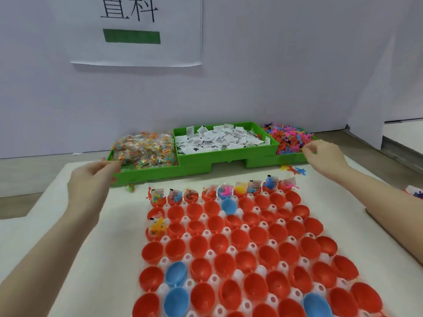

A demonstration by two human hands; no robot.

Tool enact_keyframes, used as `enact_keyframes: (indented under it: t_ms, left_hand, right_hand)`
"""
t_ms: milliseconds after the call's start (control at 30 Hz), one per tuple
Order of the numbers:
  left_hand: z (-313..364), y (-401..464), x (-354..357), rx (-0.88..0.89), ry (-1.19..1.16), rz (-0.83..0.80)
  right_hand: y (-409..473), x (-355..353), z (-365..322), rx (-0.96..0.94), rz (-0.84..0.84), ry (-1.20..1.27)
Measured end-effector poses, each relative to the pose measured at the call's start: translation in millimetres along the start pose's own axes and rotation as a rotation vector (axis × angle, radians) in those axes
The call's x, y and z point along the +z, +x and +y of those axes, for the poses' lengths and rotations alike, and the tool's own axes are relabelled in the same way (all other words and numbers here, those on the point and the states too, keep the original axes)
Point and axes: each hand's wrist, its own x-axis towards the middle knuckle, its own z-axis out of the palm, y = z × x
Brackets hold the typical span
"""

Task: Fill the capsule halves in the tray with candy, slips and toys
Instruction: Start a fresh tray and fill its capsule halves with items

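A white tray (238, 274) on the mat holds many red capsule halves (240, 236) and a few blue ones (175, 273). The back row (229, 191) and two halves at the left (156, 225) hold candy, slips and toys; the others are empty. Behind the tray stand three green bins: candy packets (144, 149), white slips (219, 140) and coloured toys (288, 138). My left hand (91, 179) is at the candy bin's front left corner, fingers drawn together. My right hand (325, 154) is at the toy bin's front right corner, fingers curled. What either hand pinches is not visible.
A few loose toys (295, 170) lie on the white mat (68, 225) in front of the toy bin, and one (130, 187) lies below the candy bin. More toys (414, 193) show at the right edge. A wall with a paper sign (137, 30) stands behind the bins.
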Motion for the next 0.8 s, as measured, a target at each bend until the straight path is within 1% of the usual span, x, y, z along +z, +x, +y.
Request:
enact_keyframes:
  t_ms: [133,233,267,367,467,567,633,700,800]
  left_hand:
    - [0,36,22,0.124,0.245,-0.149]
    - [-5,55,32,0.204,0.547,-0.235]
    - [-5,61,36,0.212,0.666,-0.27]
    - [-9,73,48,0.209,1.026,-0.36]
    - [-12,75,59,0.232,1.201,-0.382]
    - [-14,73,66,0.317,1.222,-0.337]
    - [-17,72,68,0.352,1.17,-0.282]
    - [-20,70,69,0.314,1.084,-0.261]
    - [-22,74,70,0.185,0.816,-0.238]
  right_hand:
    - [22,19,-1,0.042,-0.135,-0.059]
    - [31,31,-5,0.036,-0.181,-0.216]
    - [35,33,-6,0.031,-0.181,-0.206]
    - [44,33,-3,0.031,-0.203,-0.025]
    - [44,29,2,-0.014,-0.236,0.035]
    - [43,29,9,-0.094,-0.248,-0.012]
    - [43,30,13,-0.104,-0.193,0.016]
    - [43,32,14,-0.102,-0.16,0.053]
    - [43,35,13,-0.109,-0.154,0.058]
